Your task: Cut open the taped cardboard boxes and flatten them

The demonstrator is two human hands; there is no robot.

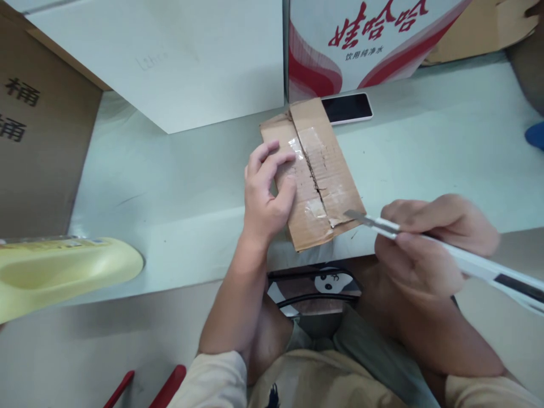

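Observation:
A small brown cardboard box point(335, 164) lies on the table, its middle seam split and clear tape across it. My left hand point(267, 187) rests on its left side, fingers spread and thumb on the top face. My right hand point(433, 243) is closed around a white box cutter point(471, 252) to the right of the box. The cutter's bare blade points left and reaches over the box's near right corner; whether it touches the cardboard I cannot tell.
Behind the box lies a phone point(348, 107), in front of a red and white water carton point(314, 62). A large white box point(221, 62) stands at the back left. A yellow bottle point(85, 272) is at the left, by the pale table's point(187, 187) front edge.

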